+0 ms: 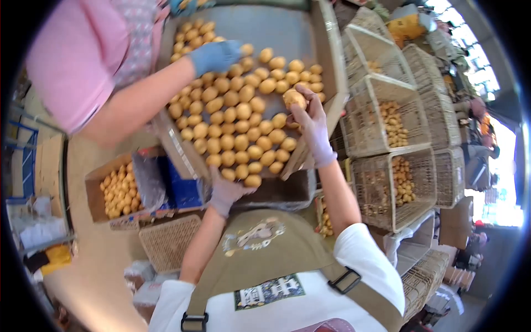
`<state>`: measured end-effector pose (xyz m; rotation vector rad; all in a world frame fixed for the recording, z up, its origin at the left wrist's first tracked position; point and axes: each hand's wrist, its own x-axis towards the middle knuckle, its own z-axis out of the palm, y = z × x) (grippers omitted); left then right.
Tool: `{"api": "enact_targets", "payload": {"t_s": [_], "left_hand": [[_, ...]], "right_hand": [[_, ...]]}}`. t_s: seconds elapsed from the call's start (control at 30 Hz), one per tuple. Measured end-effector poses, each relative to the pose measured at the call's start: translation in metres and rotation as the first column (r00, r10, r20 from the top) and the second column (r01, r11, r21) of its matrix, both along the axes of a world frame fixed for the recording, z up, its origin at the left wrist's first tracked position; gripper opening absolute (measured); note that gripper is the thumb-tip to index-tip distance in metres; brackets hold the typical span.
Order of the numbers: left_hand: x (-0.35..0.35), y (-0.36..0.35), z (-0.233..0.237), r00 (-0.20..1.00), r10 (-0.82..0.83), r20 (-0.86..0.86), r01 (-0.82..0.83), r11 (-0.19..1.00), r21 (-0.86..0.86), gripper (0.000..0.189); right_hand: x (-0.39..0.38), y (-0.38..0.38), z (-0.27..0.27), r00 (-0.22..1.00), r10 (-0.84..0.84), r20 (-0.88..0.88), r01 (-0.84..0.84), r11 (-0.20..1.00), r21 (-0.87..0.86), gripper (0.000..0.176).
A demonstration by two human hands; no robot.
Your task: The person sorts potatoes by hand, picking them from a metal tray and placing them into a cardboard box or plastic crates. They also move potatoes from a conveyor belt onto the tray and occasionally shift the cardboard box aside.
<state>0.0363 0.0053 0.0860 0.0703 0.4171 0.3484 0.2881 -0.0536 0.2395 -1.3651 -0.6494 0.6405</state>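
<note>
Many round yellow-brown potatoes (241, 127) lie on a grey sorting tray (260, 27) with raised side walls. My right hand (313, 119), in a pale thin glove, grips a single potato (294, 99) between thumb and fingers, above the tray's right side. At the tray's near edge, my left hand (227, 191), gloved the same way, lies beside the lowest potatoes with its fingers spread; whether it touches one I cannot make out.
A co-worker's blue-gloved hand (217, 57) reaches over the tray from the left. A cardboard box (98, 193) of potatoes stands at lower left, a grey bin (276, 193) below the tray. Plastic crates (392, 149) with potatoes are stacked at right.
</note>
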Motion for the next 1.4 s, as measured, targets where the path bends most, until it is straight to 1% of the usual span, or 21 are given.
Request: {"api": "enact_targets", "payload": {"t_s": [0.03,0.07,0.1,0.17,0.23,0.3,0.37,0.47,0.53,0.6,0.73,0.8,0.93,1.0,1.07,1.1,1.2,1.23,1.33,1.37,1.4], "left_hand": [[-0.004,0.005,-0.036,0.995,-0.096,0.038,0.093,0.993,0.075,0.097],[-0.005,0.006,-0.025,0.997,-0.068,-0.046,0.058,0.980,-0.190,0.100],[-0.005,0.007,-0.022,0.988,-0.092,-0.124,0.061,0.970,-0.235,0.102],[-0.003,0.006,-0.017,0.974,-0.122,-0.192,0.068,0.962,-0.264,0.105],[-0.004,0.007,-0.020,0.980,-0.128,-0.152,0.091,0.969,-0.228,0.107],[0.000,0.005,-0.005,0.976,-0.112,-0.189,0.062,0.966,-0.250,0.104],[-0.009,0.003,-0.003,0.974,-0.136,-0.179,0.089,0.965,-0.247,0.104],[-0.001,0.003,0.012,0.963,-0.121,-0.240,0.067,0.973,-0.221,0.101],[-0.010,0.001,-0.016,0.984,-0.133,-0.117,0.110,0.978,-0.179,0.096],[-0.006,-0.001,-0.005,0.969,-0.107,-0.222,0.066,0.980,-0.186,0.084],[-0.003,-0.009,-0.016,0.964,-0.078,-0.253,0.044,0.990,-0.137,0.069],[-0.004,-0.010,-0.014,0.980,-0.063,-0.190,0.042,0.993,-0.113,0.061],[0.003,-0.014,-0.003,0.937,-0.065,-0.344,0.019,0.991,-0.136,0.053],[0.004,-0.018,-0.017,0.926,-0.078,-0.369,-0.001,0.978,-0.207,0.050],[0.000,-0.019,-0.029,0.918,-0.090,-0.386,0.014,0.980,-0.196,0.044],[-0.002,-0.020,-0.034,0.898,-0.101,-0.428,0.026,0.984,-0.177,0.043],[-0.021,-0.018,-0.087,0.868,-0.128,-0.480,0.267,0.935,0.233,0.056],[-0.022,-0.020,-0.094,0.880,-0.035,-0.473,0.194,0.937,0.291,0.061],[-0.021,-0.025,-0.037,0.798,0.194,-0.571,0.303,0.689,0.658,0.070],[-0.002,-0.015,-0.005,0.803,0.072,-0.592,0.132,0.947,0.294,0.072],[0.008,-0.010,0.009,0.828,-0.045,-0.559,-0.048,0.988,-0.150,0.077]], "right_hand": [[-0.010,-0.007,0.045,0.994,-0.094,0.060,0.084,0.985,0.154,0.055],[-0.009,-0.019,0.075,0.919,-0.251,0.305,0.146,0.933,0.328,0.060],[0.002,-0.035,0.091,0.675,-0.488,0.553,0.160,0.828,0.537,0.063],[0.019,-0.091,0.168,0.221,-0.569,0.792,0.021,0.815,0.580,0.058],[0.031,-0.108,0.213,0.221,-0.540,0.812,-0.030,0.829,0.559,0.055],[0.080,-0.081,0.226,0.282,-0.647,0.708,0.562,0.710,0.425,0.055],[0.134,-0.073,0.212,0.190,-0.633,0.751,0.803,0.541,0.252,0.051],[0.142,-0.069,0.156,-0.142,-0.513,0.846,0.633,0.610,0.477,0.042],[0.090,-0.054,0.109,0.320,-0.454,0.832,0.503,0.825,0.256,0.040],[0.058,-0.049,0.044,0.461,-0.133,0.877,0.264,0.965,0.007,0.036],[-0.006,-0.077,-0.047,0.456,0.478,0.751,0.100,0.811,-0.577,0.036],[-0.019,-0.087,-0.056,0.192,0.571,0.798,0.165,0.783,-0.600,0.035],[-0.036,-0.073,-0.058,0.488,0.454,0.745,0.132,0.806,-0.577,0.034],[-0.047,-0.059,-0.055,0.316,0.480,0.818,0.205,0.807,-0.553,0.041],[-0.061,-0.051,-0.048,0.334,0.772,0.541,-0.006,0.576,-0.818,0.041],[-0.063,-0.061,-0.068,0.229,0.774,0.590,-0.010,0.608,-0.794,0.041],[-0.056,-0.038,-0.057,0.625,0.643,0.442,-0.044,0.594,-0.803,0.043],[-0.056,-0.038,-0.066,0.202,0.387,0.899,0.213,0.879,-0.427,0.036],[-0.047,-0.042,-0.066,0.088,0.754,0.651,0.102,0.644,-0.759,0.033],[-0.043,-0.032,-0.059,0.234,0.830,0.506,0.046,0.510,-0.859,0.032],[-0.031,-0.021,-0.059,0.397,0.833,0.386,-0.076,0.449,-0.890,0.039]]}}
